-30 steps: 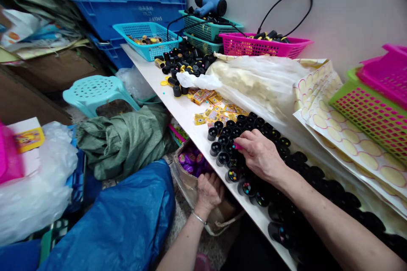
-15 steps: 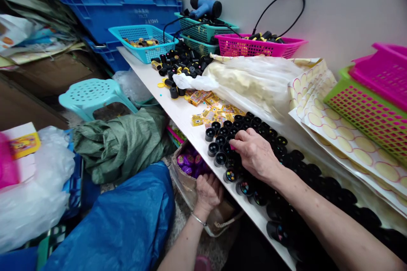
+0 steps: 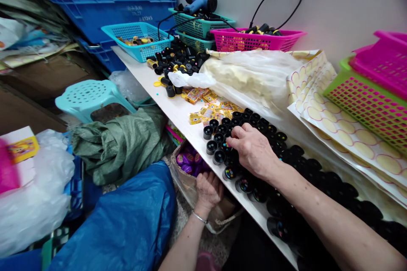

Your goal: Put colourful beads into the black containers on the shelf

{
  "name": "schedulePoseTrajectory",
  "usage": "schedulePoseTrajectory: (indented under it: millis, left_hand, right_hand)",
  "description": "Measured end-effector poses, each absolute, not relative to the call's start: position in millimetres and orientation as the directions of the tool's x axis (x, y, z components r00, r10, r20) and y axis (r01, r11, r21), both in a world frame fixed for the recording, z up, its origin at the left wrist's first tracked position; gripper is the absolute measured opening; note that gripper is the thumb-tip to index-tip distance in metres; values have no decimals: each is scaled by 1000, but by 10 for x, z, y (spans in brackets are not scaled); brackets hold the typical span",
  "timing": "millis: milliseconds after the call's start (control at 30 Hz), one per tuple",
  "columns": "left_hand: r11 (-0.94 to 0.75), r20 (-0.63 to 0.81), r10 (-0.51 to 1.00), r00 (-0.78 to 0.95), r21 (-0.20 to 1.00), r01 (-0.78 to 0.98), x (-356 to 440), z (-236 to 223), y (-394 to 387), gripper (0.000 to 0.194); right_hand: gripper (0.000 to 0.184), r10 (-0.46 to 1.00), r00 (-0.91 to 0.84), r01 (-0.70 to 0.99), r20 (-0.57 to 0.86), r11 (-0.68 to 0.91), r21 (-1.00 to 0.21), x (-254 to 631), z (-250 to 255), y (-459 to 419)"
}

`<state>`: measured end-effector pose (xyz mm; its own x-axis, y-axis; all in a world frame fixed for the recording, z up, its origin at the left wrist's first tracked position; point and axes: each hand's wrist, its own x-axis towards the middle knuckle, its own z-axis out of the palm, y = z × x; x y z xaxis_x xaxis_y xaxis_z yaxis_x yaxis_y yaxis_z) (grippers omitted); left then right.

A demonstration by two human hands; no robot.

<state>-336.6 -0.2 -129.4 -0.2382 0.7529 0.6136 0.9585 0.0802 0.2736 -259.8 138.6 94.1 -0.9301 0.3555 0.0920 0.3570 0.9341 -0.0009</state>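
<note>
My right hand (image 3: 254, 148) is over rows of small black cups (image 3: 218, 156) on the white table, its fingers bent and pressed together at one cup. Colourful little beads (image 3: 226, 145) show in the cup by the fingertips, and what the fingers pinch is hidden. Similar beads lie in a few cups along the front edge, such as this cup (image 3: 229, 173). My left hand (image 3: 209, 190) is curled closed below the table edge, beside an open box (image 3: 174, 159) of purple wrapped pieces (image 3: 190, 161). Its fingertips are out of sight.
Yellow packets (image 3: 206, 114) and loose black parts (image 3: 187, 61) lie farther along the table (image 3: 171, 110). Baskets, including a pink basket (image 3: 254, 41), line the wall, with a blue heat gun (image 3: 200, 1) on one. Left are a turquoise stool (image 3: 87, 95) and sacks.
The pink bit at my right fingertips is no longer visible, and coloured beads now show in the cup there. My left hand stays nearly in place. The view has shifted slightly.
</note>
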Motion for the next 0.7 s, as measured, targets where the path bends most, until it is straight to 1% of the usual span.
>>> schedulePoseTrajectory:
  millis: [100, 167, 267, 333, 400, 467, 533, 600, 633, 700]
  left_hand:
    - [73, 618, 751, -233, 273, 959, -3369, -1287, -1, 8]
    - [70, 622, 748, -232, 274, 959, -3373, -1284, -2, 8]
    - [62, 622, 748, -229, 278, 959, -3383, -1285, 0, 7]
    - [53, 621, 751, -225, 283, 958, -3391, -1290, 3, 6]
    - [43, 623, 751, -220, 286, 957, -3397, -1296, 6, 5]
    - [39, 625, 750, -215, 283, 958, -3399, -1300, 8, 5]
    - [41, 627, 749, -213, 277, 960, -3398, -1301, 8, 6]
    - [47, 627, 749, -214, 272, 961, -3395, -1304, 6, 7]
    - [49, 627, 749, -214, 269, 962, -3394, -1307, 5, 8]
    - [53, 623, 753, -214, 266, 962, -3394, -1314, 1, 9]
  right_hand:
    - [19, 388, -914, 383, 119, 921, -67, -2585, 923, 1402]
    - [20, 426, -895, 402, 129, 898, -179, -2555, 890, 1423]
    - [17, 502, -848, 389, 170, 807, -446, -2462, 831, 1460]
    - [14, 590, -780, 341, 208, 680, -649, -2373, 811, 1475]
    - [14, 680, -702, 278, 210, 534, -799, -2287, 816, 1479]
    - [17, 709, -676, 232, 203, 465, -854, -2233, 839, 1474]
    - [17, 676, -708, 234, 204, 497, -835, -2230, 866, 1461]
    - [16, 632, -750, 266, 196, 558, -786, -2271, 888, 1447]
    - [15, 630, -756, 286, 179, 564, -775, -2300, 896, 1441]
    - [10, 656, -744, 293, 126, 489, -821, -2356, 904, 1437]
